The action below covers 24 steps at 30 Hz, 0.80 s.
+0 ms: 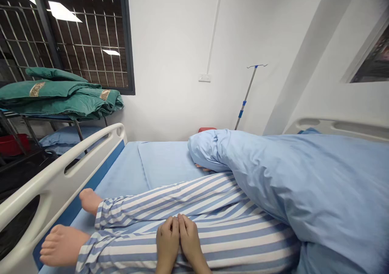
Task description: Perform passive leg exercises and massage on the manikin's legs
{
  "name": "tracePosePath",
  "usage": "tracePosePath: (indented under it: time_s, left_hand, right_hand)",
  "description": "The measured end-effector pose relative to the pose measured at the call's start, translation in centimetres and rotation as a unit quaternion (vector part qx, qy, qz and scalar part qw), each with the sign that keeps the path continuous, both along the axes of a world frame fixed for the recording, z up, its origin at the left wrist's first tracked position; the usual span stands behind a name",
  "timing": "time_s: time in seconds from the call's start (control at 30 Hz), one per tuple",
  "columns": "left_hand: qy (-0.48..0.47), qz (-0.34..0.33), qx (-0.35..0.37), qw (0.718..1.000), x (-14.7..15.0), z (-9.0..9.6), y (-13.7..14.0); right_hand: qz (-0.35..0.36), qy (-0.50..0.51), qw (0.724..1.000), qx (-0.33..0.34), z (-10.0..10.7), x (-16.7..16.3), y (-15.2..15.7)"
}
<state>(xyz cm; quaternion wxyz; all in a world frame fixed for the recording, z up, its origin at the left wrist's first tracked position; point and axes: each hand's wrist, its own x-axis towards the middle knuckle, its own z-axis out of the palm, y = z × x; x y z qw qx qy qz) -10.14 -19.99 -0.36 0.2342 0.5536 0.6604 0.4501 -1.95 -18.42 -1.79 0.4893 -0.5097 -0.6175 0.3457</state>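
My left hand [168, 238] and my right hand [189, 236] lie side by side over the nearer leg of a figure on the bed, around the knee or shin. Both are closed, with fingers curled down and the thumb sides touching. The fingertips are hidden, so whether they pinch any cloth does not show. Under them are blue-and-white striped trousers [243, 245]. Two bare feet [65, 245] stick out of the cuffs at the left. A light blue quilt [273, 173], folded back to the right, covers the upper body; a bit of the figure's hand [203, 168] peeks from under it.
The bed has a light blue sheet [164, 154], a cream footboard [82, 152] at left and a headboard [343, 128] at right. Beyond it stand an IV pole [247, 92] and a red object [207, 129]. Green folded quilts [60, 98] lie on a rack beneath a barred window [91, 39].
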Motion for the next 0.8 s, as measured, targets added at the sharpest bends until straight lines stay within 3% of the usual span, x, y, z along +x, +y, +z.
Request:
tracePosePath:
  time_s: [0.23,0.47,0.67,0.8]
  left_hand:
    - [-0.031,-0.004,-0.005,0.999,0.0,0.5,0.4]
    - [-0.177,0.0,0.027,0.984,1.5,2.3,1.7]
    - [-0.018,0.009,0.0,1.0,2.4,0.2,0.8]
    - [0.028,0.01,-0.021,0.999,2.3,-0.2,0.8]
  right_hand:
    - [-0.007,0.023,1.0,-0.003,0.1,-0.1,0.1]
    - [0.01,0.102,0.995,-0.017,0.6,0.1,0.4]
    - [-0.042,0.171,0.984,-0.036,0.8,0.5,0.6]
    - [-0.029,0.159,0.986,-0.041,0.5,0.4,0.8]
